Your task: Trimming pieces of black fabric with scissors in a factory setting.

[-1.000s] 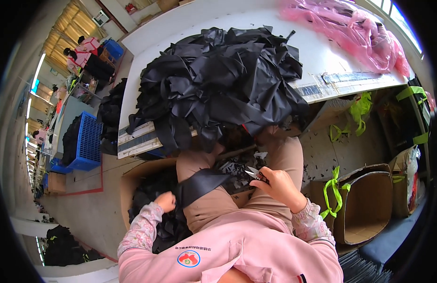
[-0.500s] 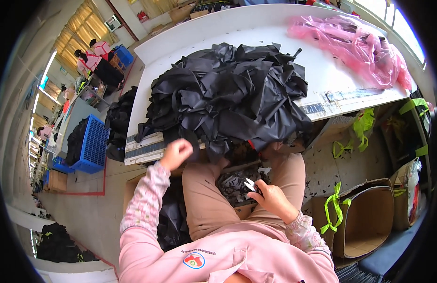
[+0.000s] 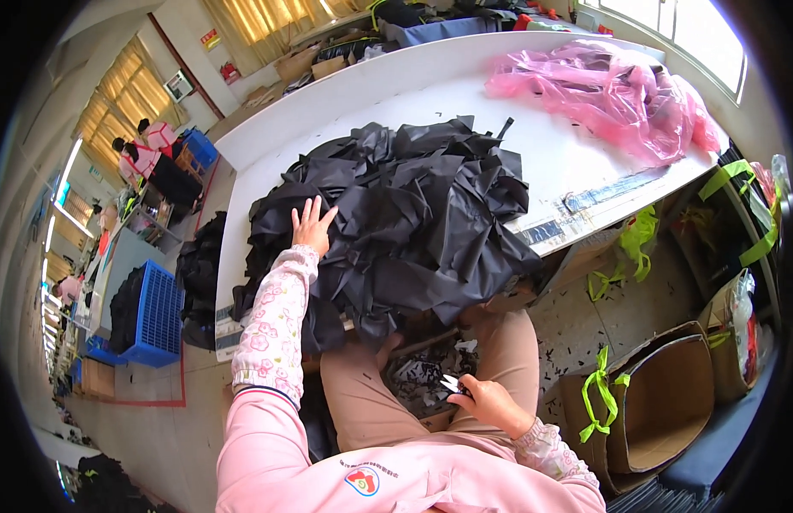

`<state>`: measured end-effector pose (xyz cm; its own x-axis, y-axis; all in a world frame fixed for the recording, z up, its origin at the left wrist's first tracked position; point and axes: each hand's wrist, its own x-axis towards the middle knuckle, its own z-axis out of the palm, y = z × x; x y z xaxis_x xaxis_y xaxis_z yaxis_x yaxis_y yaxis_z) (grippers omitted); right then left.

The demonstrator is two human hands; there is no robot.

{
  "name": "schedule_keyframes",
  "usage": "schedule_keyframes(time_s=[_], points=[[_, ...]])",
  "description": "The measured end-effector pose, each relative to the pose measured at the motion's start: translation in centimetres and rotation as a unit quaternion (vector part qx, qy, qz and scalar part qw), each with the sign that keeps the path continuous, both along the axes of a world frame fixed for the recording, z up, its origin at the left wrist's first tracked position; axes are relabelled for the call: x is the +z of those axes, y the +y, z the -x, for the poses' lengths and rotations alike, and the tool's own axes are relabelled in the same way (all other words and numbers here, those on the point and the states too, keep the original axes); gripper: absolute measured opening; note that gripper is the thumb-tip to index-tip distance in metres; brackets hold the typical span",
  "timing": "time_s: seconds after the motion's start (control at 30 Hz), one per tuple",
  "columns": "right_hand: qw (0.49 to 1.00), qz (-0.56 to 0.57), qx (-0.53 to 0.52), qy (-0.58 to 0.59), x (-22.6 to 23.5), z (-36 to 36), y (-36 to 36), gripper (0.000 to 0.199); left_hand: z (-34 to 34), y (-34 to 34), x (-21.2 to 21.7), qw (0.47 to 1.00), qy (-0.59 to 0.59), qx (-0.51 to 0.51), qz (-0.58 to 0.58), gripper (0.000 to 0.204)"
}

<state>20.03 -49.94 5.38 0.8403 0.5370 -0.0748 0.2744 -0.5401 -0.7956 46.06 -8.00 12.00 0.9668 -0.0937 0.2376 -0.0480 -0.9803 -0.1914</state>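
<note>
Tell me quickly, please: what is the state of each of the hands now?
Left hand: open, fingers spread, resting on the pile of black fabric pieces.
Right hand: closed on small scissors, over the lap.

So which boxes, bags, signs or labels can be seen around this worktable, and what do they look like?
Cardboard box: floor, lower right; open, brown, green strap.
Pink plastic bags: far right of the white table; crumpled, translucent.
Wall sign: upper left; small, red and yellow.
Framed notice: below it; pale.
Chest badge: pink jacket; round, red.
</note>
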Motion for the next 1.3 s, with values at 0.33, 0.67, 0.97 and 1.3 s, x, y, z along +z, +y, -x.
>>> schedule_keyframes(time_s=[0.33,0.67,0.97,1.3], points=[[1.0,-0.028,0.0,-0.011,1.3,-3.4,0.9,0.035,3.2,0.5,6.9,0.923,-0.14,-0.126,0.337,0.012],[0.919,-0.371,-0.024,-0.129,10.4,-6.3,4.0,0.029,22.0,-12.4,16.4,0.571,0.003,-0.09,0.816,0.018],[0.853,-0.43,0.157,-0.251,13.5,-2.9,3.0,0.029,27.9,-20.6,14.8,0.257,0.344,-0.19,0.883,0.032],[0.964,-0.232,-0.126,-0.027,6.7,-4.8,1.7,0.016,21.1,-19.3,4.3,0.264,0.104,-0.001,0.959,0.023]])
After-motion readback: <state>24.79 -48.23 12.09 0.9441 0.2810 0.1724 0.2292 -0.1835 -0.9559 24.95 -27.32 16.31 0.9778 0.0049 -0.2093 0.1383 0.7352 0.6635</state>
